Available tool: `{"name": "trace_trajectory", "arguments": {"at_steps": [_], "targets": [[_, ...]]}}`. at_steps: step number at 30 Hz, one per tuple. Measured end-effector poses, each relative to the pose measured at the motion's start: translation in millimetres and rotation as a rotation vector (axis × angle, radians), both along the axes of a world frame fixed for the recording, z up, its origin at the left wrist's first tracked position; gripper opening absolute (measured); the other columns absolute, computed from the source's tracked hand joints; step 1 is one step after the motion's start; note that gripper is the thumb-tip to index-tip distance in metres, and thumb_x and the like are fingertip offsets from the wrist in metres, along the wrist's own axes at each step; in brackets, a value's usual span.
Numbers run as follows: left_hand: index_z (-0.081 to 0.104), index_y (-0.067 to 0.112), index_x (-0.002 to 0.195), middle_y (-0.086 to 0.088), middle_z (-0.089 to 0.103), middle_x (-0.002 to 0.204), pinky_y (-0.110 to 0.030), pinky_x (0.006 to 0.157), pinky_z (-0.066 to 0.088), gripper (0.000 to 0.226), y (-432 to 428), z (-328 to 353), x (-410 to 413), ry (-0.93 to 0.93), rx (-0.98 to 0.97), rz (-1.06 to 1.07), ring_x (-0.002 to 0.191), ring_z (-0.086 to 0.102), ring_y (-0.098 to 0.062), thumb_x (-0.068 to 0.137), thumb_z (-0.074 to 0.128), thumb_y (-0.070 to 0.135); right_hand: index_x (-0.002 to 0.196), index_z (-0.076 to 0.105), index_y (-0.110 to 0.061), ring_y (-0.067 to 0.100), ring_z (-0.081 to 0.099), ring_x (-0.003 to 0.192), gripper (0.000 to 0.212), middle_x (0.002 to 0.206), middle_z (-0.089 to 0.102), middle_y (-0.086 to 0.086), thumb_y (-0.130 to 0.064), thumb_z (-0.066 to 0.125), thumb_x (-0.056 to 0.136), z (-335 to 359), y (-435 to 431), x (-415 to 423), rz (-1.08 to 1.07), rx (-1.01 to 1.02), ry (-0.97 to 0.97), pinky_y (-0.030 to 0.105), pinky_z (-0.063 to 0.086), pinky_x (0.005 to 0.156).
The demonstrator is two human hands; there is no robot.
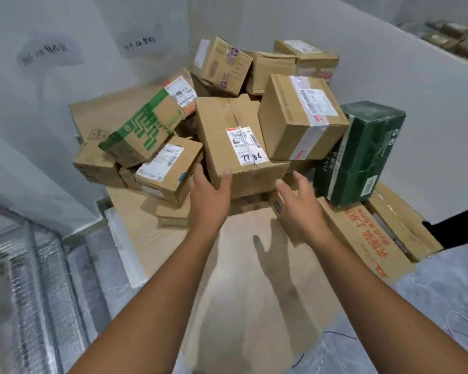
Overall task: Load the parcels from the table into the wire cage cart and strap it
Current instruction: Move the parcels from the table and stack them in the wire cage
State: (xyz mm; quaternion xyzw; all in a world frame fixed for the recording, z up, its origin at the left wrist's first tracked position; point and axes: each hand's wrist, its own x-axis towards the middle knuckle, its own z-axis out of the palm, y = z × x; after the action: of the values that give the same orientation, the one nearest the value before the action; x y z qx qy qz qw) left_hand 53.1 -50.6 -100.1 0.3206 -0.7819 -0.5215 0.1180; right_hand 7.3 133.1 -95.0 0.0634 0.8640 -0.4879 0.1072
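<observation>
A heap of cardboard parcels fills the middle and upper part of the frame, lying on a flat cardboard sheet that runs down to the lower centre. In the centre, at the near edge of the heap, sits the brown box with a white label and "7786" written on it by hand, tilted towards the camera. The left hand is at its near left corner: the thumb lies against the front face and the other fingers reach along the left side, all fairly straight, touching but not clenched. The right hand is just below the box's lower right corner with its fingers spread and relaxed, holding nothing; I cannot tell whether it touches the box. Right of the brown box a taped box rests high on the heap, and beside that, at centre right, stands a dark green box. Below the green box lies a long carton with red letters. At centre left a box with green print leans over a small labelled box. More boxes are piled at the top centre against white walls.
</observation>
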Motion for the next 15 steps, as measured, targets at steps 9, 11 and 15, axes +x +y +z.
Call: {"name": "trace_trajectory", "arguments": {"at_steps": [9, 11, 15], "targets": [[0.036, 0.032, 0.149, 0.012, 0.062, 0.124, -0.023, 0.073, 0.044, 0.060, -2, -41, -50, -0.037, 0.202, 0.036, 0.096, 0.060, 0.003, 0.095, 0.055, 0.049, 0.131, 0.042, -0.034, 0.017, 0.055, 0.125, 0.050, 0.133, 0.054, -0.004, -0.054, 0.067, 0.092, -30, -19, -47, -0.138, -0.251, -0.047, 0.038, 0.054, 0.097], [0.037, 0.035, 0.150, 0.016, 0.059, 0.121, -0.018, 0.069, 0.039, 0.061, 0, -40, -52, -0.020, 0.221, 0.065, 0.092, 0.054, 0.011, 0.093, 0.055, 0.048, 0.138, 0.038, -0.034, 0.014, 0.056, 0.121, 0.059, 0.131, 0.052, -0.003, -0.054, 0.067, 0.092, -30, -15, -52, -0.137, -0.319, -0.061, 0.026, 0.050, 0.085], [0.043, 0.040, 0.148, 0.022, 0.058, 0.118, -0.024, 0.077, 0.042, 0.061, 8, -28, -53, -0.002, 0.248, 0.128, 0.103, 0.054, 0.003, 0.088, 0.053, 0.049, 0.145, 0.039, -0.032, 0.017, 0.047, 0.131, 0.075, 0.140, 0.041, -0.006, -0.071, 0.062, 0.084, -24, -7, -61, -0.043, -0.336, -0.077, 0.040, 0.050, 0.102]]}}
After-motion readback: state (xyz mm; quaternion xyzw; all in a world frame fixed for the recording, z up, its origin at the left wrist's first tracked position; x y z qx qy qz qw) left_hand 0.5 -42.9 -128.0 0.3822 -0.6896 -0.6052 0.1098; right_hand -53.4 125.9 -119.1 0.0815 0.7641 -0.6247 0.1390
